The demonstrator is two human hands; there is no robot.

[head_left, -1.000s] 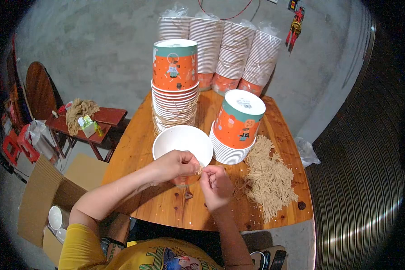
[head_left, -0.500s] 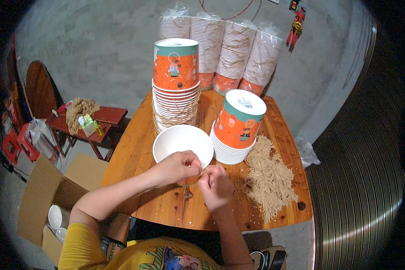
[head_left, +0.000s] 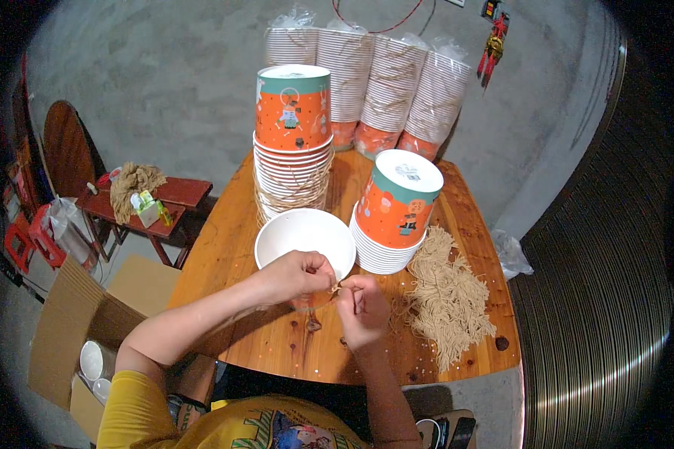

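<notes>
At the near side of an upright paper bucket, white inside, my left hand pinches a thin tan string. My right hand grips the same string just to the right, its fingers curled in. A small twist of string shows between the two sets of fingertips, close to the bucket's rim. Right of my hands lies a loose heap of tan strings. Beyond the bucket stand two stacks of upside-down orange-and-green paper buckets, a taller left stack with strings round its rims and a shorter right stack.
Several plastic-wrapped bucket stacks line the far edge of the wooden table. An opened cardboard box holding white buckets is at lower left. A red bench stands farther left, and a ribbed shutter at right.
My right fingertips have shifted slightly, and more of the string now shows between my hands. The bucket and stacks stay put.
</notes>
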